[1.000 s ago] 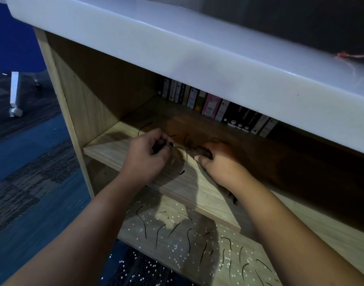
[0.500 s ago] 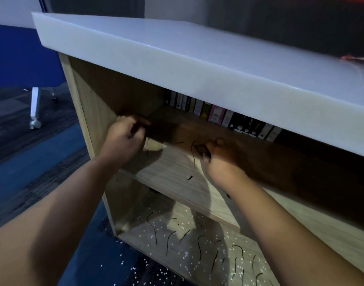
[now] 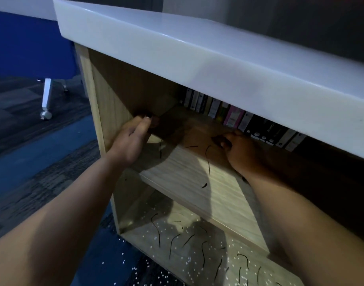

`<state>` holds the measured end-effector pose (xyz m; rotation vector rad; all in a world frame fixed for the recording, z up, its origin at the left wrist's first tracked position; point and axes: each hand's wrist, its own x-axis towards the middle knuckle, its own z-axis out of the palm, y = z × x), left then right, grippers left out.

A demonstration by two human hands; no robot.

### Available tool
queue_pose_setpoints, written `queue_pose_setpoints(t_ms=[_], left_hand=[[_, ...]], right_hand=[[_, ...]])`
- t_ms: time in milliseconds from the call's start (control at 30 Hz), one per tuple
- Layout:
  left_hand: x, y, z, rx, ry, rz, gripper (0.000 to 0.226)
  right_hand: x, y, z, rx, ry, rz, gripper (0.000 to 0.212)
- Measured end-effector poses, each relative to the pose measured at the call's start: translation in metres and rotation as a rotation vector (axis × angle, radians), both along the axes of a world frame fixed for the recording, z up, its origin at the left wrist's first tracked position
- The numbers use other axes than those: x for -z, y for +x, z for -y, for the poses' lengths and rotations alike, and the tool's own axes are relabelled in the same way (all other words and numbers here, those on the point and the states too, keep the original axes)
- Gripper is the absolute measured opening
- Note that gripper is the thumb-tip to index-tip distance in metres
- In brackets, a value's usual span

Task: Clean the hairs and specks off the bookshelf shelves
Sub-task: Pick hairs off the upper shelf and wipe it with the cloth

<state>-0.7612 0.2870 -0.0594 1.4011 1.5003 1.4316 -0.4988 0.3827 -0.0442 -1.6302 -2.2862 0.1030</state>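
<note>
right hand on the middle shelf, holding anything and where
The right hand pinches a small dark clump, likely gathered hairs, by its right end between thumb and fingers.

On the upper shelf (image 3: 183,174) lie dark hairs (image 3: 207,159); more hairs (image 3: 203,252) and white specks (image 3: 154,237) litter the lower shelf (image 3: 183,264).

Row of books (image 3: 234,113), upright, just beyond right hand (image 3: 244,150). White castor leg (image 3: 46,96) on blue carpet (image 3: 43,162), well left of left hand (image 3: 131,141).

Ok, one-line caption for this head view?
Left hand and right hand reach into upper shelf among hairs; lower shelf strewn with hairs, specks.
</note>
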Motion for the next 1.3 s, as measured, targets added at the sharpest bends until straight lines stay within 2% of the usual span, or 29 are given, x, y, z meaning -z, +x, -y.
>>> queue_pose_setpoints(t_ms=[233,367,500,600,700,900,1100,1300], left_hand=[[0.002,-0.003,0.001,0.007,-0.051,0.03,0.051],[0.0,0.0,0.001,-0.011,-0.031,0.044,0.05],[0.002,0.0,0.001,0.013,-0.005,0.059,0.057],[0.002,0.001,-0.001,0.013,0.021,0.067,0.055],[0.003,0.002,-0.003,-0.009,0.04,0.057,0.04],[0.006,-0.001,-0.007,0.005,0.06,0.022,0.058],[0.012,-0.003,-0.008,0.001,0.034,0.065,0.052],[0.012,-0.003,-0.009,0.006,0.055,0.046,0.055]], right_hand=[[0.0,-0.006,-0.012,-0.071,-0.087,-0.044,0.03],[0.002,-0.008,0.0,-0.165,-0.095,-0.079,0.03],[0.002,-0.007,0.008,-0.247,-0.094,-0.068,0.026],[0.0,-0.009,0.0,-0.23,-0.052,-0.047,0.027],[-0.003,-0.015,-0.008,-0.175,-0.049,-0.046,0.031],[-0.004,-0.018,-0.007,-0.185,-0.071,-0.047,0.033],[0.0,-0.013,0.017,-0.292,-0.094,-0.062,0.026],[0.0,-0.018,0.011,-0.246,-0.062,-0.076,0.026]])
